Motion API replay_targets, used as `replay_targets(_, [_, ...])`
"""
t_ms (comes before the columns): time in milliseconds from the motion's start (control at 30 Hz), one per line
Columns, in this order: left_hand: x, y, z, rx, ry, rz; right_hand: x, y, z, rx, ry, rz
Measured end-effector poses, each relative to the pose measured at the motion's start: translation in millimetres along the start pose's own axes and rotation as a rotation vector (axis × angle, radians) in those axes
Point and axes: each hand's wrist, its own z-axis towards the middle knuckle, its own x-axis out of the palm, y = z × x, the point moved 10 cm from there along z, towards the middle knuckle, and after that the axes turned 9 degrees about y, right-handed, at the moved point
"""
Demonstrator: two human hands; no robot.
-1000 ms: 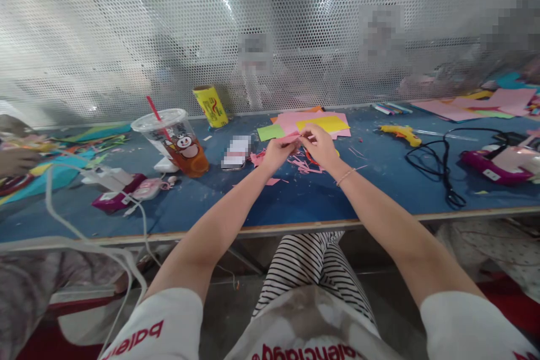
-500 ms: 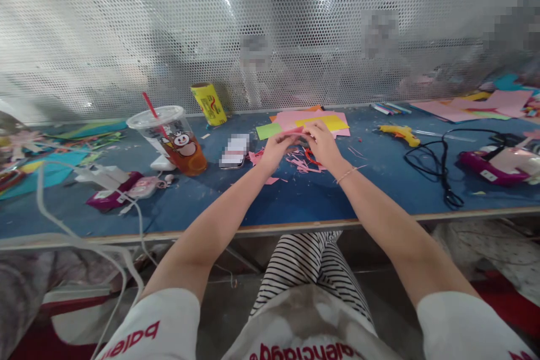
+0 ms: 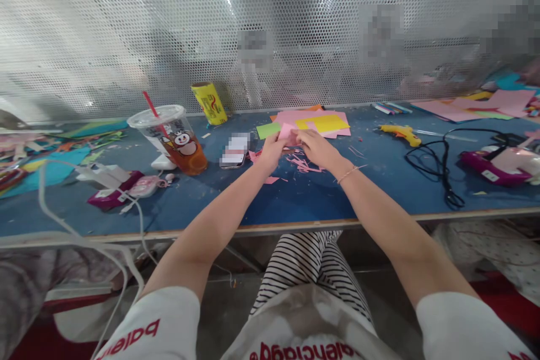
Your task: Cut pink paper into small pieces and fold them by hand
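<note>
Between my two hands is a small piece of pink paper [image 3: 288, 133], raised a little above the table. My left hand [image 3: 272, 152] grips it at the left side. The fingers of my right hand [image 3: 315, 146] pinch its right side. Below my hands lie several thin pink paper scraps [image 3: 304, 164]. Just behind them is a stack of coloured sheets, with a yellow sheet [image 3: 327, 123] on top of a pink one and a green sheet [image 3: 267, 130] at the left. My fingers partly hide the paper's lower edge.
On the blue table [image 3: 295, 202], a phone [image 3: 234, 151] and a cup of drink [image 3: 181, 143] stand to the left, near a yellow roll [image 3: 210, 104]. A yellow glue gun [image 3: 400, 135] with a black cable [image 3: 442, 166] lies right. A perforated metal screen [image 3: 295, 28] rises behind.
The pink paper has turned from nearly edge-on to showing its flat face. My right hand has shifted slightly down and changed its finger position; the left still holds the paper.
</note>
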Motion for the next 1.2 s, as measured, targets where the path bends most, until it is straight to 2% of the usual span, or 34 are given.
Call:
replay_targets(100, [-2.5,2.8,0.1,-0.019,-0.033,-0.050,-5.3,-3.2,-2.4,0.035,-0.080,0.060])
replay_targets(233, [2.0,-0.1,-1.4,-0.010,-0.015,-0.173,-11.1,-22.2,-6.6,0.187,-0.241,0.290])
replay_targets(333, [7.8,1.1,-2.8,-0.042,0.016,-0.263,-6.9,-30.0,-6.7,0.248,-0.281,0.450])
replay_targets(533, [7.4,10.3,-4.3,-0.148,-0.032,-0.355,-12.1,-38.4,-9.7,0.313,-0.378,0.587])
replay_targets(667, [11.9,9.3,-2.6,-0.153,0.012,-0.366,-8.3,-49.5,-10.0,0.364,-0.368,0.731])
replay_targets(800, [6.0,6.0,-1.2,-0.112,-0.012,-0.317,-1.8,-55.7,-10.3,0.399,-0.316,0.822])
replay_targets(900, [1.4,3.3,1.9,-0.067,-0.003,-0.254,0.7,-60.0,-13.2,0.442,-0.324,0.878])
replay_targets(1067, [-6.4,1.5,6.2,-0.020,-0.004,-0.147,4.7,-63.8,-16.3,0.500,-0.337,0.949])
replay_targets(1200, [-4.2,2.1,6.7,-0.034,0.031,-0.106,4.9,-64.4,-16.2,0.500,-0.322,0.935])
